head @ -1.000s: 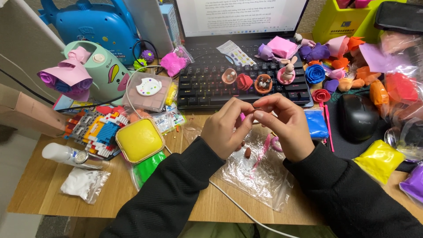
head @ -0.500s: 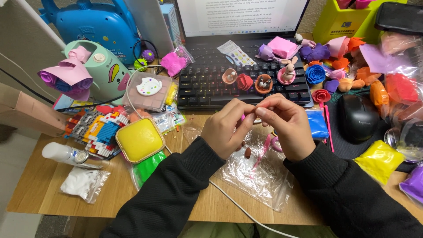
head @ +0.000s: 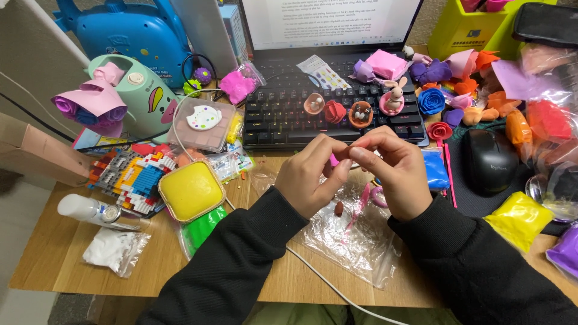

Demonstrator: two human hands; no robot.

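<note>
1. Left hand [head: 313, 177] and right hand [head: 391, 171] meet at centre frame above the table [head: 54, 259]. The fingers of both are narrowed to a pinch around a small pink-red clay piece [head: 342, 155], which shows only as a sliver between the fingertips; its shape cannot be told.
2. Directly beneath the hands, at 6 o'clock from them, lies a clear plastic bag [head: 355, 241] as a work mat, with a small brown clay bit [head: 339, 208] and a pink tool [head: 363, 198] resting on it.
3. At 12 o'clock from the hands, on the keyboard [head: 283, 117], stand pieces that look finished: a red rose [head: 335, 111], two small bowls [head: 360, 114] and a rabbit figure [head: 394, 99].
4. At 1 to 2 o'clock lie a blue rose [head: 431, 101] and a second red rose [head: 439, 130]; at 4 o'clock a yellow clay bag [head: 519, 219], unopened by the look of it.
5. Judgement: several models are complete; the pinched piece seems at an early shaping stage, with much clay left unused.
</note>
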